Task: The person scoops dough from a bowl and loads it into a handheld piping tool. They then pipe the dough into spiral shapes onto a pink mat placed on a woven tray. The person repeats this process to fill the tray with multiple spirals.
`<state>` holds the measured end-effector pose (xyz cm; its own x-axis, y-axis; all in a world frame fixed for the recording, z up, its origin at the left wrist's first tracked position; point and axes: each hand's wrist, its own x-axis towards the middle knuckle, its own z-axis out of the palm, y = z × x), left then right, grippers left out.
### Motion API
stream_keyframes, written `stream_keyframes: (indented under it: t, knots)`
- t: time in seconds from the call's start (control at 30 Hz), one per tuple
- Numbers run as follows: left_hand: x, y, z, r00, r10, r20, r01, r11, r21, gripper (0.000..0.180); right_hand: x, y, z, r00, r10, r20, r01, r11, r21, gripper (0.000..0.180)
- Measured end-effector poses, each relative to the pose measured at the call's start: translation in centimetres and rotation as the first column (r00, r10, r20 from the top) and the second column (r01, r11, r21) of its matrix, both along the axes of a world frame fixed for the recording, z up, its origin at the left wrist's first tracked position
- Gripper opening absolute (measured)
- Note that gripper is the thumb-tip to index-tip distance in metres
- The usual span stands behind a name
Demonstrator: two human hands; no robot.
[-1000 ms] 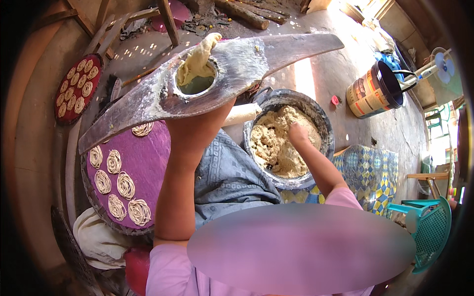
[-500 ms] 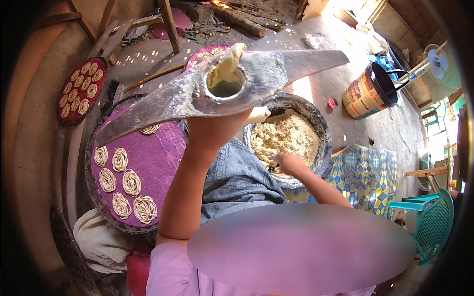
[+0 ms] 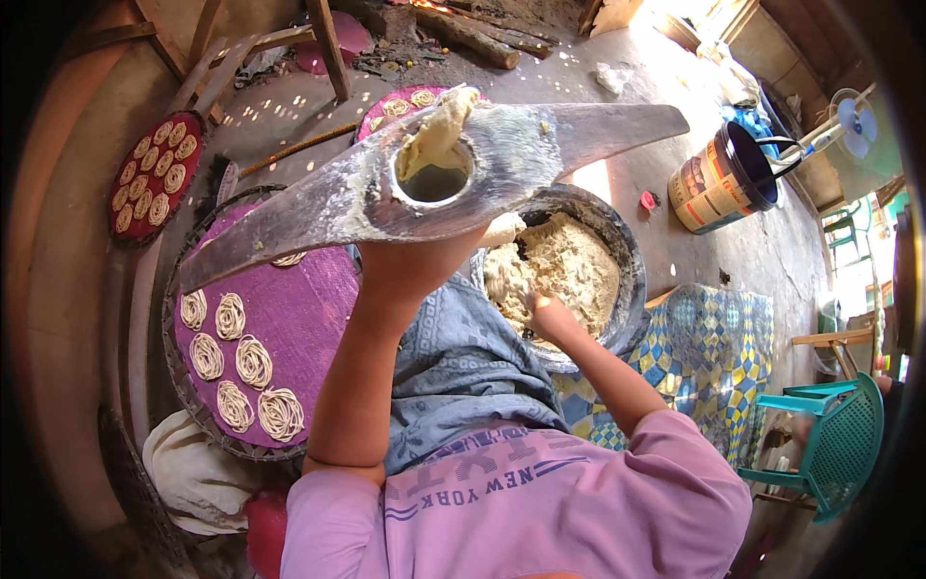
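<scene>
A long wooden hand press (image 3: 318,207) with two winged handles tilts across the view, its round metal-rimmed opening facing up. A lump of pale dough (image 3: 444,130) sticks up at the opening's far edge. My left hand (image 3: 415,262) is beneath the press, closed around its underside; the fingers are mostly hidden. My right hand (image 3: 548,317) is curled with its fingertips down in the dough mass (image 3: 574,265). That dough fills much of a dark round basin (image 3: 632,289) right of my knee.
At left, a purple cloth-covered round tray (image 3: 309,323) bears several noodle coils. A smaller red tray (image 3: 164,217) of coils stands farther left. Beyond the press are another coil tray (image 3: 395,101) and burning firewood (image 3: 473,39). To the right are a bucket (image 3: 709,188) and a green chair (image 3: 839,444).
My right hand has moved slightly left and toward the far side within the basin. The press has shifted a little left, still held in my left hand.
</scene>
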<state>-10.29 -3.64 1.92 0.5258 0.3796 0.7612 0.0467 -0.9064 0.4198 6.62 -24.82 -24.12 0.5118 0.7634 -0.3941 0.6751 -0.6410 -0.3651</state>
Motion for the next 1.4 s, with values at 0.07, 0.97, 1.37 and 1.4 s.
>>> stream_keyframes:
  t: [0.07,0.97,1.37,1.4]
  knots:
    - [0.2,0.1,-0.1,1.000,-0.010,0.001,0.010,0.999,0.033,0.040,0.2,-2.2,3.3,1.000,0.004,-0.030,-0.007,0.995,-0.102,0.027]
    - [2.7,0.6,1.4,0.976,-0.091,0.196,0.149,0.941,-0.303,0.037,-2.9,1.7,-4.3,0.913,-0.322,-0.250,0.332,0.943,-0.006,0.032]
    - [3.4,1.6,1.4,0.944,-0.095,0.315,0.228,0.879,-0.419,0.044,-1.6,3.3,-4.8,0.920,-0.384,-0.072,0.380,0.923,-0.065,0.031]
    - [3.2,1.6,1.4,0.937,-0.107,0.334,0.256,0.859,-0.444,0.044,-2.0,4.3,-5.3,0.919,-0.382,-0.097,0.377,0.924,-0.063,0.030]
